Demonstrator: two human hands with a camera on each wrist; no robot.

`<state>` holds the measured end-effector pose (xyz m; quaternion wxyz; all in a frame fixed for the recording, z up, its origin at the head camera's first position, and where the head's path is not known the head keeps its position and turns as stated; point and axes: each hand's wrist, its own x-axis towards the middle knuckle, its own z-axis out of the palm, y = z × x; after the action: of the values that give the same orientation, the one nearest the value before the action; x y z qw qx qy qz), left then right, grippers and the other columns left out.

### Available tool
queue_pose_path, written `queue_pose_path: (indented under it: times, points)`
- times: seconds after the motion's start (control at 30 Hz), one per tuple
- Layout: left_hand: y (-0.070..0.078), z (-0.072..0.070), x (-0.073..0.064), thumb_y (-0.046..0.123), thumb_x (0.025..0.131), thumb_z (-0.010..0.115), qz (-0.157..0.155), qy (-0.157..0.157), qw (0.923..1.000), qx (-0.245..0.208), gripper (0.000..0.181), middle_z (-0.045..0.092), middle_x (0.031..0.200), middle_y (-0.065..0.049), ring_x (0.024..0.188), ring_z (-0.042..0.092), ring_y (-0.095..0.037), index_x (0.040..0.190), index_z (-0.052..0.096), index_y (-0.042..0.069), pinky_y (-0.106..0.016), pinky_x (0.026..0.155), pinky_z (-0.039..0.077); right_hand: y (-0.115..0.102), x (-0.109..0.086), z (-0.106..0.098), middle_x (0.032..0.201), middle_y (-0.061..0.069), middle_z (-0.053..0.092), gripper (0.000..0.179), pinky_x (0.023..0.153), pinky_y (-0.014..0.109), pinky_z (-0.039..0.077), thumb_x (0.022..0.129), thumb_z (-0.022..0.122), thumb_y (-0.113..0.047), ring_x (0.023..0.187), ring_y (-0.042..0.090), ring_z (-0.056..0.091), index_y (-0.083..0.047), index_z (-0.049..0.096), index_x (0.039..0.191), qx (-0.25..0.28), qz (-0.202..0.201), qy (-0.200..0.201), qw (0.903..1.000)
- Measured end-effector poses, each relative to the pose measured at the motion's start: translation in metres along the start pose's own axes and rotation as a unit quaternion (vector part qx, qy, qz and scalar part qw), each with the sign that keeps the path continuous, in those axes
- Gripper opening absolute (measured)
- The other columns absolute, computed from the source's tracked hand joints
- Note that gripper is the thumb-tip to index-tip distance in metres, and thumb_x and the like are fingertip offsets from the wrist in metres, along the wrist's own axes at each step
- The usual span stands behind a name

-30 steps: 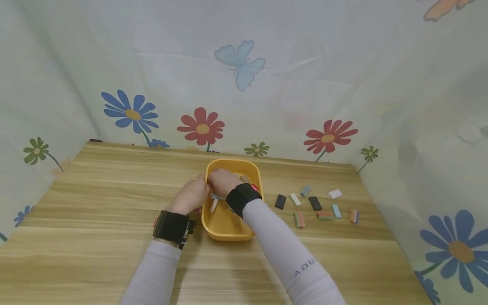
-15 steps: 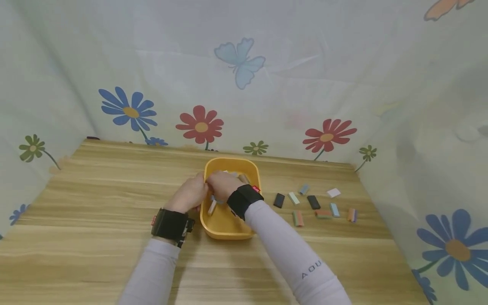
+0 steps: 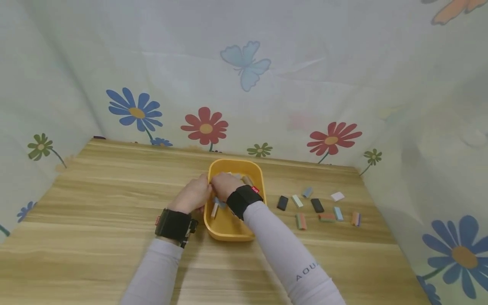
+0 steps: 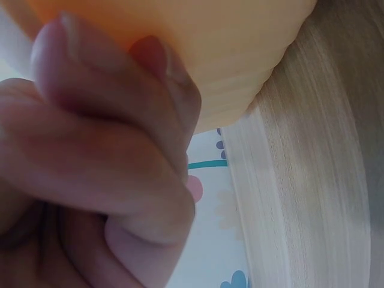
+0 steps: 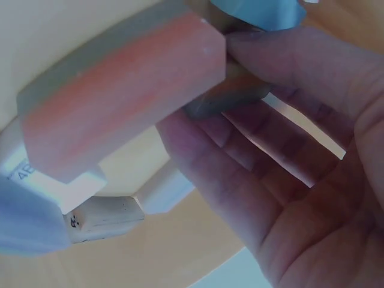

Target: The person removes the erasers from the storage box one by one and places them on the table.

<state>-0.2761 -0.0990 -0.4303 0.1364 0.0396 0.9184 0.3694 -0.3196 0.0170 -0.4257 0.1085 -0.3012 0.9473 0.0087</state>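
Note:
A yellow plastic bin (image 3: pixel 233 237) stands mid-table with several erasers in it. My left hand (image 3: pixel 192 194) grips its left side near the rim, its curled fingers (image 4: pixel 129 90) against the outer wall in the left wrist view. Inside the bin, by the left wall, is my right hand (image 3: pixel 225 185). In the right wrist view its thumb and index finger pinch around a dark striped eraser (image 5: pixel 234 93), while a large pink-and-grey striped eraser (image 5: pixel 126 90) lies right beside the fingertips. A slim white eraser (image 3: pixel 214 210) and a tan one (image 3: pixel 247 181) show in the bin. The right forearm hides part of it.
Right of the bin, several erasers lie spread on the wooden table (image 3: pixel 114 203): black ones (image 3: pixel 282 203), a pale green one (image 3: pixel 297 201), a white one (image 3: pixel 337 196), blue ones (image 3: pixel 338 213) and striped ones (image 3: pixel 301 221). A flower-patterned curtain (image 3: pixel 289 97) surrounds the table.
The head view shifts slightly. Both hands stay at the bin's left side. Within the bin, the slim white eraser and the blue one beside it have shifted a little toward the near side.

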Motion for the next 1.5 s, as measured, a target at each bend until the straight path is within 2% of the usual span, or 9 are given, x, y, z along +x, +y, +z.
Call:
queue_pose_path:
  times: [0.17, 0.5, 0.63, 0.73, 0.93, 1.07, 1.23, 1.3, 1.5]
  points:
    - [0.002, 0.001, 0.000, 0.014, 0.093, 0.034, 0.003, 0.002, 1.0000, -0.002, 0.019, 0.054, 0.058, -0.012, 0.038, 0.052, -0.021, 0.107, 0.040, 0.002, -0.029, 0.034, 0.041, 0.001, -0.001, 0.001, 0.074, -0.001, 0.057, 0.009, 0.064, 0.028, 0.043, 0.078, 0.062, -0.007, 0.066, 0.014, 0.052, -0.016, 0.062, 0.081, -0.002, 0.011, -0.003, 0.9999]
    - [0.001, 0.002, 0.000, 0.015, 0.093, 0.032, -0.006, 0.000, 1.0000, 0.000, 0.023, 0.053, 0.057, -0.011, 0.038, 0.052, -0.021, 0.112, 0.038, 0.002, -0.028, 0.034, 0.040, 0.005, -0.006, 0.000, 0.069, -0.002, 0.056, 0.014, 0.054, 0.027, 0.040, 0.072, 0.065, -0.006, 0.061, 0.014, 0.050, -0.018, 0.058, 0.075, 0.010, -0.010, -0.032, 0.9994]
    - [0.000, 0.002, 0.000, 0.014, 0.093, 0.032, 0.006, 0.004, 0.9999, 0.009, 0.023, 0.054, 0.059, -0.011, 0.038, 0.052, -0.021, 0.110, 0.038, 0.000, -0.028, 0.034, 0.041, 0.010, -0.008, -0.017, 0.070, -0.003, 0.055, 0.014, 0.053, 0.026, 0.040, 0.071, 0.064, -0.004, 0.063, 0.014, 0.050, -0.015, 0.058, 0.076, 0.028, -0.020, -0.056, 0.9979]
    - [0.000, 0.002, 0.000, 0.015, 0.093, 0.033, 0.009, 0.008, 0.9999, 0.010, 0.025, 0.054, 0.062, -0.012, 0.039, 0.052, -0.021, 0.111, 0.037, -0.002, -0.029, 0.034, 0.041, 0.020, -0.010, -0.042, 0.072, -0.002, 0.054, 0.012, 0.054, 0.025, 0.040, 0.070, 0.065, -0.007, 0.065, 0.015, 0.049, -0.013, 0.057, 0.078, 0.038, -0.021, -0.046, 0.9980]
    - [0.002, 0.002, 0.000, 0.019, 0.094, 0.034, 0.001, 0.003, 0.9997, 0.023, 0.028, 0.055, 0.063, -0.011, 0.040, 0.053, -0.020, 0.113, 0.037, -0.002, -0.029, 0.035, 0.041, 0.064, -0.021, -0.090, 0.077, 0.002, 0.054, 0.013, 0.054, 0.026, 0.042, 0.074, 0.063, -0.011, 0.064, 0.017, 0.051, -0.011, 0.056, 0.084, 0.056, 0.022, 0.023, 0.9979]
    - [0.002, 0.002, -0.001, 0.017, 0.094, 0.034, 0.003, 0.003, 0.9995, 0.030, 0.030, 0.055, 0.061, -0.011, 0.039, 0.052, -0.020, 0.116, 0.036, -0.003, -0.029, 0.035, 0.041, 0.108, -0.033, -0.096, 0.082, 0.006, 0.054, 0.012, 0.054, 0.028, 0.042, 0.074, 0.062, -0.007, 0.066, 0.020, 0.051, -0.009, 0.055, 0.084, 0.074, 0.069, 0.060, 0.9930]
    - [0.000, 0.002, -0.001, 0.017, 0.094, 0.033, 0.004, 0.004, 0.9995, 0.030, 0.032, 0.055, 0.059, -0.010, 0.038, 0.052, -0.019, 0.120, 0.035, -0.002, -0.028, 0.034, 0.041, 0.164, -0.048, -0.079, 0.091, 0.009, 0.054, 0.010, 0.059, 0.033, 0.041, 0.074, 0.062, -0.006, 0.074, 0.024, 0.048, -0.009, 0.059, 0.083, 0.082, 0.129, 0.059, 0.9865]
    - [0.000, 0.002, -0.001, 0.017, 0.094, 0.032, 0.008, 0.004, 0.9996, 0.027, 0.033, 0.055, 0.060, -0.010, 0.038, 0.052, -0.019, 0.122, 0.034, -0.001, -0.028, 0.034, 0.041, 0.184, -0.053, -0.067, 0.088, 0.009, 0.054, 0.008, 0.059, 0.034, 0.041, 0.073, 0.064, -0.007, 0.074, 0.025, 0.047, -0.009, 0.059, 0.080, 0.080, 0.148, 0.057, 0.9840]
    - [0.002, 0.002, -0.001, 0.017, 0.094, 0.031, 0.009, -0.002, 0.9999, 0.013, 0.033, 0.055, 0.062, -0.011, 0.040, 0.053, -0.021, 0.123, 0.034, 0.000, -0.029, 0.035, 0.041, 0.220, -0.062, -0.030, 0.082, 0.008, 0.055, 0.010, 0.057, 0.036, 0.041, 0.067, 0.070, -0.009, 0.074, 0.026, 0.048, -0.010, 0.061, 0.072, 0.081, 0.186, 0.045, 0.9782]
